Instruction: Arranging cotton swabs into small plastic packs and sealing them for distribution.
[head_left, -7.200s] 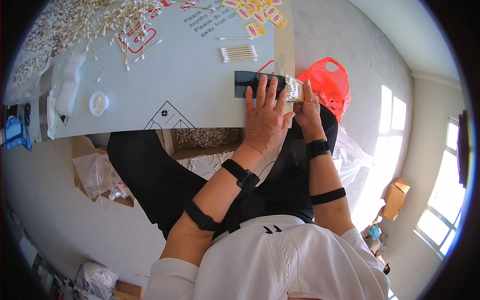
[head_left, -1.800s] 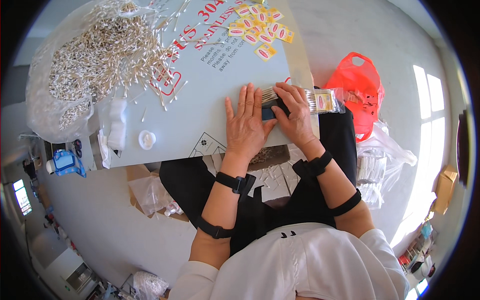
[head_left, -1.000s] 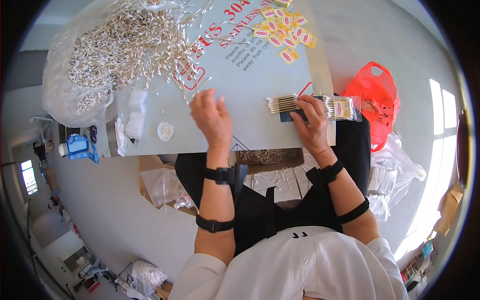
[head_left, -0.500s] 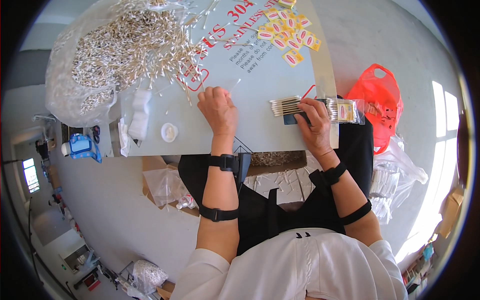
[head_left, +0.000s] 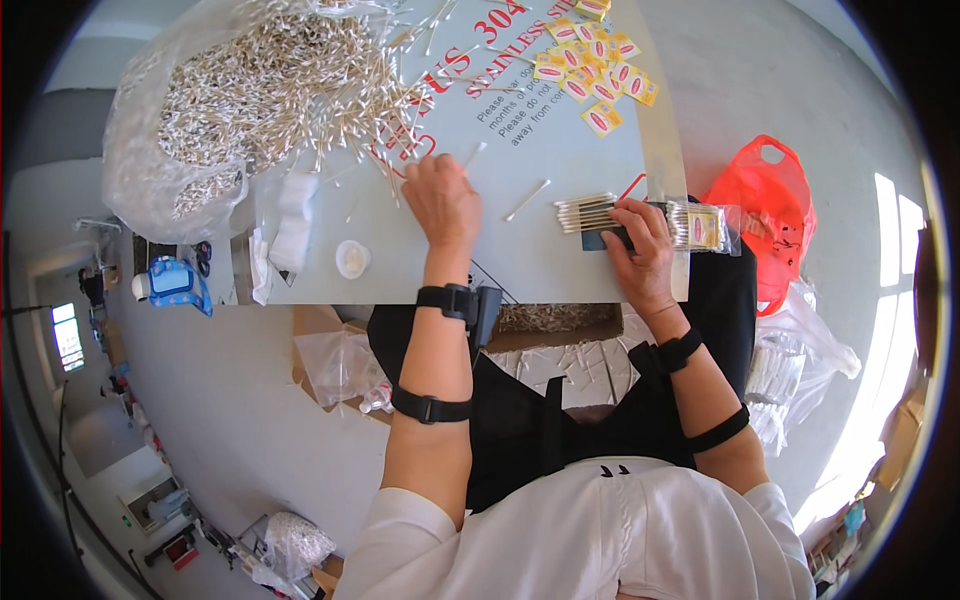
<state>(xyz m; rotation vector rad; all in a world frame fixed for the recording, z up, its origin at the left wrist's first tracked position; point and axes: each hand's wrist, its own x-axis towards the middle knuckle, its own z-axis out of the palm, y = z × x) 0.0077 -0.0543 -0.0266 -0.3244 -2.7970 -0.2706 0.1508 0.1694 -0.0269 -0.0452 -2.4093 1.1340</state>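
Right hand (head_left: 646, 258) arches bent fingers over slim, cotton-tipped swabs (head_left: 583, 214) near the smooth counter's (head_left: 540, 270) right edge; left hand (head_left: 443, 205) curls its fingers; neither hold is clear.

Row of cotton swabs (head_left: 583, 213) set over dark strip (head_left: 590, 242), beside a filled packet (head_left: 695, 227)

The white-tipped swabs lie closely side by side near the right edge of the bench (head_left: 560, 272), left tips bare, right ends covered. Below them, toward the front edge, the flat dark blue strip shows. Just to the right, the clear packet, with more swabs and a yellow label inside, juts over the right edge. One loose swab (head_left: 527, 200) lies aslant, left of the row. Toward the left edge, a tangled heap of swabs (head_left: 275, 95) spills from an open clear bag (head_left: 128, 165).
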